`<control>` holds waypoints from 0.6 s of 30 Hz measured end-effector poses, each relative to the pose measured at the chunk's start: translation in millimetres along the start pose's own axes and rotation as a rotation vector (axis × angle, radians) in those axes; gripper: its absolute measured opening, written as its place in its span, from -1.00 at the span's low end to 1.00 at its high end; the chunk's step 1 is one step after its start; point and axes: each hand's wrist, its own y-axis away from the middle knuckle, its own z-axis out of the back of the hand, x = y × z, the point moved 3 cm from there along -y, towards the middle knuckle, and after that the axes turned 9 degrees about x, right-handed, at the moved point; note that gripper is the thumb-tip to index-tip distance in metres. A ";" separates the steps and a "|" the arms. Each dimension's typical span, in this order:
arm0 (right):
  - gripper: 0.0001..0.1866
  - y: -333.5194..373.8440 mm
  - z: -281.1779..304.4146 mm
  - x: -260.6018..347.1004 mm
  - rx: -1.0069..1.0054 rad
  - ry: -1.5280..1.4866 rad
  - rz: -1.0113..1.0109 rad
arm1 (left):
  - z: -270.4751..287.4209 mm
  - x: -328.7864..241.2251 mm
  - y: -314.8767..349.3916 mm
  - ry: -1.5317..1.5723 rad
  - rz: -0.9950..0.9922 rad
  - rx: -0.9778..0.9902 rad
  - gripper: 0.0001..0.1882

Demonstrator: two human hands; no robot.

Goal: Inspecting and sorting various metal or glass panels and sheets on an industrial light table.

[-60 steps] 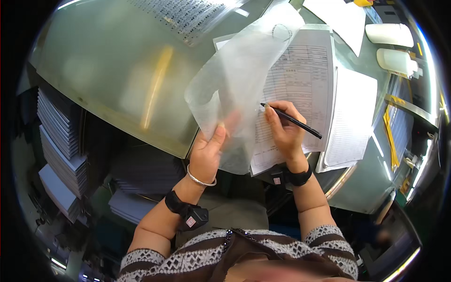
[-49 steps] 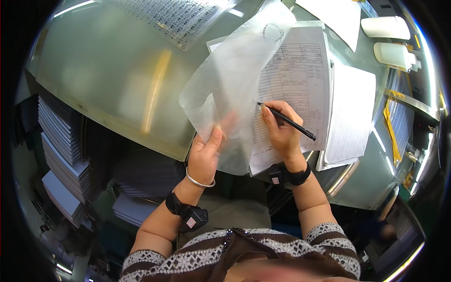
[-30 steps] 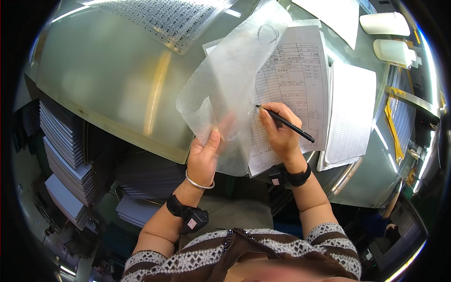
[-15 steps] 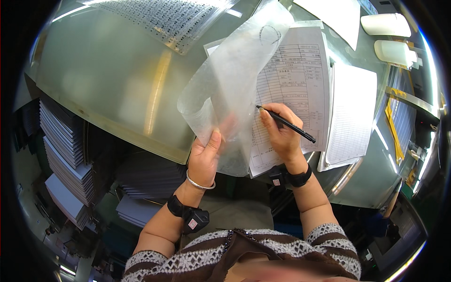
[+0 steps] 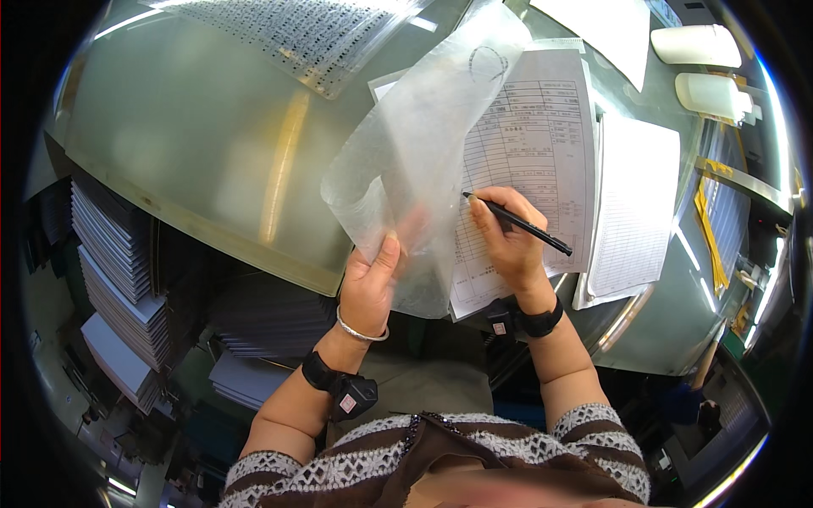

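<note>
My left hand (image 5: 370, 284) pinches the lower left edge of a translucent plastic sheet (image 5: 415, 127), thumb on top and fingers showing faintly through it. The sheet is folded back on itself and covers the left part of a printed form (image 5: 533, 161). Over that form, my right hand (image 5: 511, 241) grips a black pen (image 5: 533, 233) in a writing hold. The pen's tip is beside the sheet's right edge; whether it touches the paper I cannot tell. A dark looped mark shows near the sheet's far end.
Right of the form lies a stack of lined papers (image 5: 635, 203). Two white bottles (image 5: 707, 95) lie at the far right. A dotted clear sheet (image 5: 313, 42) is at the far left of the glass-topped table (image 5: 195, 152). Stacked boards (image 5: 118, 245) stand below the table's left edge.
Almost nothing differs. My right hand and the pen have shifted very slightly to the right, while my left hand keeps its hold on the plastic sheet.
</note>
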 end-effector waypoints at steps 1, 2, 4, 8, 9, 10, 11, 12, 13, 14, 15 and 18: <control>-0.94 0.2 0.1 -0.3 -0.004 0.011 0.006 | 1.0 1.0 0.2 -0.007 0.001 -0.005 -0.56; -0.94 0.2 0.1 -0.3 -0.009 0.022 0.012 | 1.7 1.4 0.4 -0.013 0.001 -0.011 -0.56; -0.94 -0.4 0.3 1.8 -0.014 0.029 0.010 | -2.6 -1.9 -0.9 -0.007 -0.014 0.006 -0.56; -0.95 -0.9 0.5 1.8 -0.003 0.033 0.025 | -6.4 -4.6 -2.3 0.011 -0.034 0.042 -0.56; -0.95 -0.9 0.8 1.9 -0.002 0.032 0.025 | -6.1 -4.6 -2.3 0.011 -0.033 0.041 -0.56; -0.95 -1.0 0.9 2.2 0.007 0.047 0.020 | -5.7 -4.6 -2.2 0.005 -0.036 0.046 -0.56; -0.95 -0.9 0.8 2.4 0.016 0.062 0.016 | -5.6 -4.6 -2.1 -0.001 -0.040 0.050 -0.56; -0.95 -0.9 0.1 2.2 0.016 0.063 0.016 | -6.0 -4.7 -2.3 -0.001 -0.040 0.051 -0.56; -0.95 -0.6 -0.4 2.3 -0.013 0.062 0.025 | -6.8 -5.0 -2.5 0.009 -0.040 0.050 -0.56; -0.95 -0.3 -0.1 2.6 -0.042 0.062 0.034 | -7.7 -5.1 -2.6 0.018 -0.040 0.049 -0.57; -0.95 -0.2 0.2 3.1 -0.043 0.062 0.035 | -8.4 -5.6 -2.6 0.017 -0.041 0.049 -0.57; -0.95 0.0 0.7 2.8 -0.034 0.040 0.009 | -8.9 -6.3 -2.4 0.031 -0.046 0.051 -0.57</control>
